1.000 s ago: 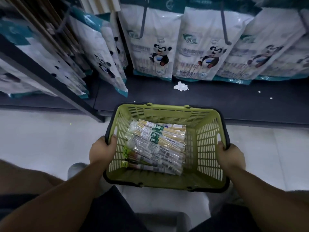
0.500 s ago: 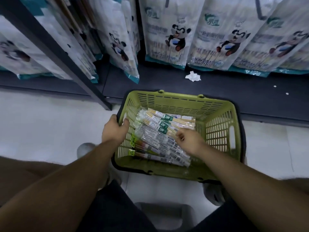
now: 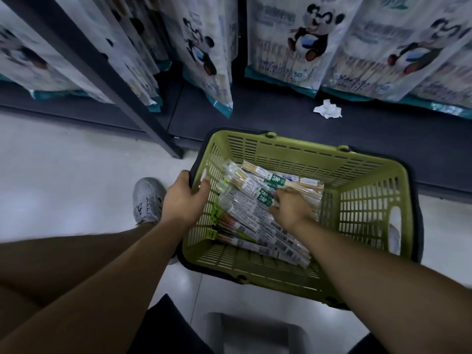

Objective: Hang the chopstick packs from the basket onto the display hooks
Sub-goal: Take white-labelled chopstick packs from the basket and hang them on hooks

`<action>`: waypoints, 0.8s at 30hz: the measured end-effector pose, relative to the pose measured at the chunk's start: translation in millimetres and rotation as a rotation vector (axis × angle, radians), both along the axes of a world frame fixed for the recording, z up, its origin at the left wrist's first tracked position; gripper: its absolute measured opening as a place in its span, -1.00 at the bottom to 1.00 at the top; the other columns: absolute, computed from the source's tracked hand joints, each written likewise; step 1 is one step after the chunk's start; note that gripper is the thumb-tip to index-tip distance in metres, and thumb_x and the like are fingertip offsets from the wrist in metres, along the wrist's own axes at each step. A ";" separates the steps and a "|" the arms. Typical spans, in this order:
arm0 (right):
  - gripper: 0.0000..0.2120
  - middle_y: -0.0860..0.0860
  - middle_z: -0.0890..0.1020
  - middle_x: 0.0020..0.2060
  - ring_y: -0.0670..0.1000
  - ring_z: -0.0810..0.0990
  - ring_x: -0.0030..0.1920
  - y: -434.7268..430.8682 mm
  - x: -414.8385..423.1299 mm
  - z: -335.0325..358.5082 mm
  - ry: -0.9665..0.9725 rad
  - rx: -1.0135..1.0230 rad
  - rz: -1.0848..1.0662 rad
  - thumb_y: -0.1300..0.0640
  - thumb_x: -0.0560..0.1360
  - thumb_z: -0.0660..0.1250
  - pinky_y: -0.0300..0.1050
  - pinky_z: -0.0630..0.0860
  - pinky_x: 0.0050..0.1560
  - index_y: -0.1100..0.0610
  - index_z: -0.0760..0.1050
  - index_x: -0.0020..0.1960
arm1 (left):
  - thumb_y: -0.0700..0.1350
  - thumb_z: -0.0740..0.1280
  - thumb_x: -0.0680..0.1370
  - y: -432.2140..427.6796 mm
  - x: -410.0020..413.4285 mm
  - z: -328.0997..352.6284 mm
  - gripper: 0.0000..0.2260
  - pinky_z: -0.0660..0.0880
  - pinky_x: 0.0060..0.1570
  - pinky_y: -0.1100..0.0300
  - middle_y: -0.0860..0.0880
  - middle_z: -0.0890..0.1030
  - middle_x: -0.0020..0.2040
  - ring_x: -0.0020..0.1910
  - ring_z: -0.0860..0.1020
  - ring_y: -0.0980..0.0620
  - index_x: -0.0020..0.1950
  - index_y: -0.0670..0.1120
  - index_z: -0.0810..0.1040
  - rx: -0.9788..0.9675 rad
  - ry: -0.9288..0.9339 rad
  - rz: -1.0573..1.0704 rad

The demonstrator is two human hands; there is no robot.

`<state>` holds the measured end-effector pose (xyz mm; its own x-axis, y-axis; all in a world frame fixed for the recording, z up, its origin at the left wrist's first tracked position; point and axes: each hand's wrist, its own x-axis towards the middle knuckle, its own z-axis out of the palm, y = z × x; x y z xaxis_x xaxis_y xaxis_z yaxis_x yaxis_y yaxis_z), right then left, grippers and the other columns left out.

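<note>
A green plastic basket [image 3: 288, 149] sits on the pale floor in front of the display. Inside it lie several long clear chopstick packs [image 3: 249, 221] with green labels, piled along its left half. My left hand [image 3: 182, 200] grips the basket's left rim. My right hand [image 3: 291, 210] is down inside the basket on top of the pile, its fingers curled around the upper packs near their green labels. No display hooks show in this view.
Large white panda-printed bags [image 3: 301, 39] hang in rows above a dark base shelf [image 3: 281, 123]. A crumpled white paper [image 3: 327, 111] lies on that shelf. A black slanted upright [image 3: 115, 80] stands at left. My grey shoe [image 3: 148, 200] is beside the basket.
My right hand left the basket's right rim, reached into the basket and closed on the upper packs. The view has shifted, so the basket now sits further right. My left hand stays on the rim.
</note>
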<state>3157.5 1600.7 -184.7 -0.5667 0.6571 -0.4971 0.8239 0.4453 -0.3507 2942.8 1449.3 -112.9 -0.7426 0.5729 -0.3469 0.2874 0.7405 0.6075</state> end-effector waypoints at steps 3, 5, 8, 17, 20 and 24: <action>-0.79 0.06 0.57 0.07 0.10 0.53 0.13 2.0 0.2 2.7 -0.022 0.092 0.034 0.01 0.60 0.31 -0.10 0.47 -0.12 0.08 0.55 0.17 | 0.21 0.26 0.61 1.3 2.0 3.4 -0.73 0.54 -0.23 0.04 0.01 0.61 -0.25 -0.26 0.60 -0.03 -0.04 0.01 0.44 0.008 0.019 -0.007; -0.81 0.04 0.62 0.02 0.06 0.55 0.06 4.1 1.5 6.4 -0.048 0.098 0.029 0.01 0.60 0.31 -0.13 0.48 -0.19 0.03 0.57 0.17 | 0.20 0.26 0.61 0.5 2.8 4.6 -0.73 0.51 -0.24 0.05 0.02 0.60 -0.26 -0.26 0.59 -0.02 -0.04 0.01 0.43 0.008 0.024 -0.013; -0.94 0.00 0.64 -0.11 0.03 0.54 -0.16 6.1 5.7 15.1 -0.016 0.034 -0.037 0.01 0.58 0.34 -0.22 0.34 -0.36 -0.03 0.55 0.01 | 0.17 0.28 0.61 0.9 2.8 6.0 -0.74 0.50 -0.21 0.04 0.02 0.60 -0.20 -0.19 0.61 -0.12 0.03 -0.01 0.41 0.000 0.007 -0.037; -0.79 -0.03 0.62 -0.15 -0.09 0.59 -0.17 -6.3 2.4 73.9 0.512 -0.555 -0.494 0.12 0.43 0.58 -0.38 0.52 -0.18 0.06 0.58 -0.02 | -0.01 0.35 0.58 25.7 41.1 41.9 -0.72 0.47 0.13 -0.06 -0.18 0.52 0.18 0.16 0.48 -0.19 0.18 -0.17 0.58 0.103 0.442 -0.316; -0.74 0.05 0.65 -0.11 0.00 0.63 -0.10 -14.8 -5.0 88.4 0.564 -0.722 -0.472 0.14 0.40 0.60 -0.15 0.57 0.04 0.12 0.60 0.01 | 0.23 0.21 0.65 41.1 59.9 51.4 -0.60 0.53 0.03 0.02 -0.10 0.63 0.00 -0.03 0.60 -0.12 0.04 -0.08 0.60 -0.069 -0.083 -0.137; -0.78 -0.01 0.68 -0.11 -0.07 0.64 -0.12 -17.6 -9.8 89.8 0.508 -0.753 -0.362 0.08 0.40 0.60 -0.26 0.57 -0.09 0.05 0.62 -0.02 | 0.05 0.28 0.69 38.2 72.7 47.8 -0.72 0.55 0.27 -0.22 -0.21 0.68 0.06 0.13 0.66 -0.26 0.03 -0.14 0.60 0.130 -0.671 0.146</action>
<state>3147.7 1583.1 -94.9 -0.6559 0.4444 -0.6102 0.5389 -0.2903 -0.7907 3015.5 1487.6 -65.1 -0.4645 0.5512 -0.6931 -0.2776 0.6526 0.7050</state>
